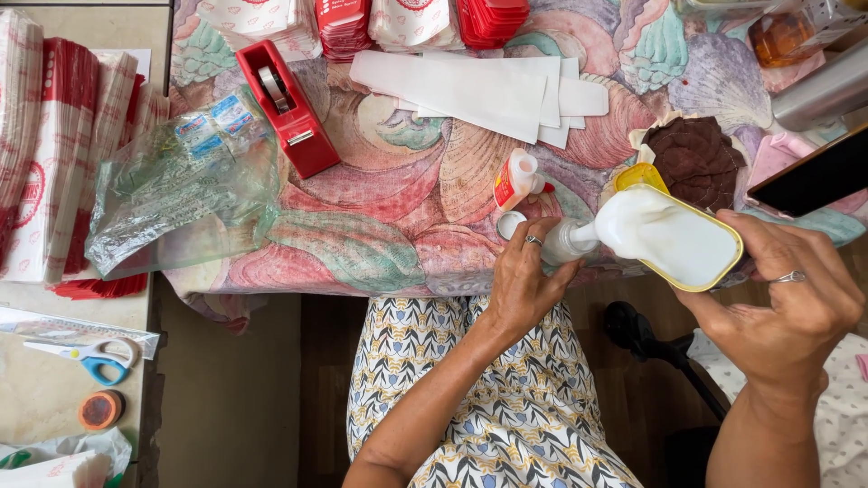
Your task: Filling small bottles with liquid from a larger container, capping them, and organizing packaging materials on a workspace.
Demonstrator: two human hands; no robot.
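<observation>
At the near edge of the shell-patterned tablecloth [398,208], a small clear bottle [565,242] is being gripped by the left hand [524,285]. A yellow-rimmed tub [674,235] of white paste is being held tilted against the bottle's mouth by the right hand [791,312], fingers clamped around it. A red tape dispenser [287,107] and white paper strips [479,90] are lying toward the far edge.

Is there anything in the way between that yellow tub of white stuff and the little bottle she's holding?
Nothing visible. The right hand tilts the yellow tub so its corner meets the mouth of the small bottle gripped in the left hand. The white paste reaches the opening directly. The other bottle lies aside on the tablecloth.
</observation>
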